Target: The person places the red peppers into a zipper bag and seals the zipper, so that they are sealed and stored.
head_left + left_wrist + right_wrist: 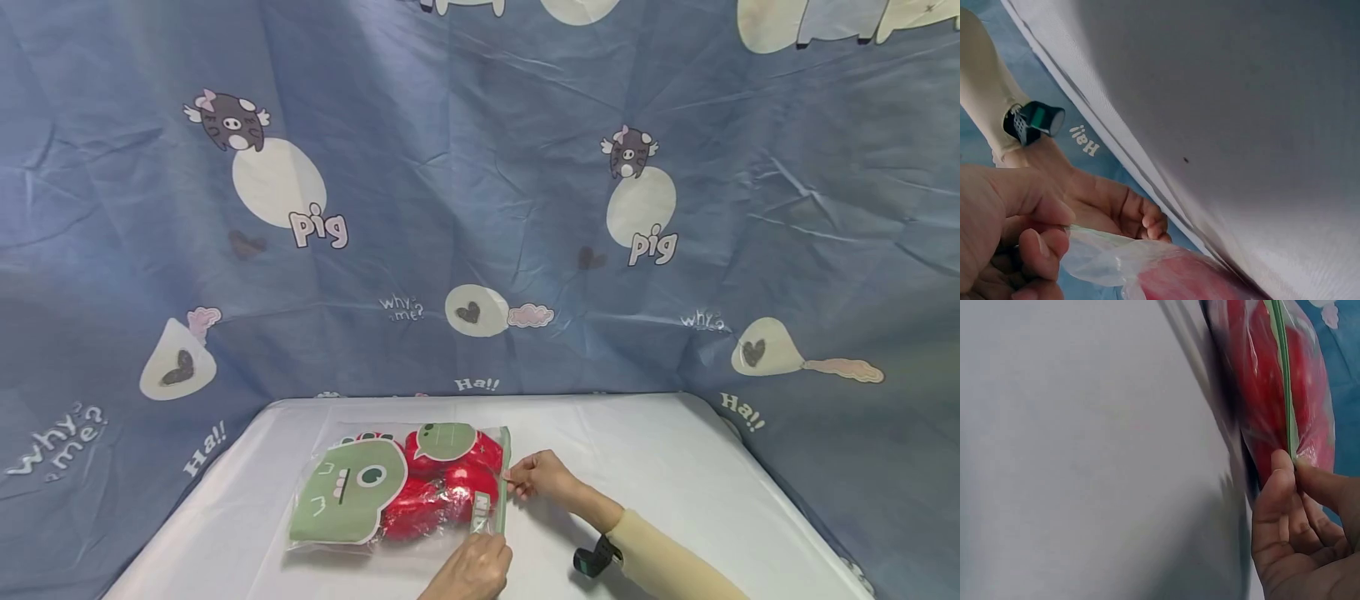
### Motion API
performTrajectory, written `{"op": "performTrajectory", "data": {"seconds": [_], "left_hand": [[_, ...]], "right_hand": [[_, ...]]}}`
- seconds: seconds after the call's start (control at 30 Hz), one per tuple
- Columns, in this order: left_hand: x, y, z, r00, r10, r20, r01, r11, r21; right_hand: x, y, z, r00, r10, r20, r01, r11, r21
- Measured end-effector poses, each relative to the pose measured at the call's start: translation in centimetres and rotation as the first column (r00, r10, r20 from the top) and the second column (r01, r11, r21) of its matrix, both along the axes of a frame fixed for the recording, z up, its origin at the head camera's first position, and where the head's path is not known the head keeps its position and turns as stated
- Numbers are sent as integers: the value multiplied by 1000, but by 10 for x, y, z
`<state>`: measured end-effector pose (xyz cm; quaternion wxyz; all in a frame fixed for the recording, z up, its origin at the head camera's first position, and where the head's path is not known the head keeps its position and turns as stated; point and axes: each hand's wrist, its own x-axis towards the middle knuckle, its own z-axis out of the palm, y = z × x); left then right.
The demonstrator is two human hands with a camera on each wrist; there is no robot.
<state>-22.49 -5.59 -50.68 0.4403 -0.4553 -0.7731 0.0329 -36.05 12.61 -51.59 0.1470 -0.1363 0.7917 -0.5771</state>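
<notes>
A clear plastic zip bag (348,492) with a green cartoon dinosaur print lies on the table, packed with shiny red contents. Its green zip edge (1285,381) runs down the right side. My left hand (476,567) pinches the near right corner of the bag between thumb and forefinger, as the left wrist view shows. Farther up the same edge, the thumb and fingertips of my right hand (547,477) pinch the zip strip. What the red contents are, I cannot tell through the film.
The bag lies on a white-covered table (645,467). Behind and around it hangs a blue cloth (480,200) printed with pigs and lettering. A small black device (596,557) is strapped to the right wrist, below a cream sleeve (667,554).
</notes>
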Motion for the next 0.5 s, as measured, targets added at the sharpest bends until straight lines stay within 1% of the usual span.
{"op": "performTrajectory", "data": {"seconds": [0.2, 0.3, 0.37, 0.5], "left_hand": [[1, 1, 1, 1000, -1, -13, 1, 1000, 8], [1, 1, 1, 1000, 0, -20, 0, 1000, 5], [2, 1, 1, 1000, -1, -14, 1, 1000, 1], [2, 2, 0, 1000, -13, -19, 13, 1000, 3]], "right_hand": [[-15, -4, -1, 998, -30, -50, 29, 999, -22], [-22, -6, 0, 998, -41, -55, 40, 999, -35], [-26, -7, -1, 997, -56, -48, 54, 998, -42], [-32, -9, -2, 994, -105, -44, 104, 994, -28]]}}
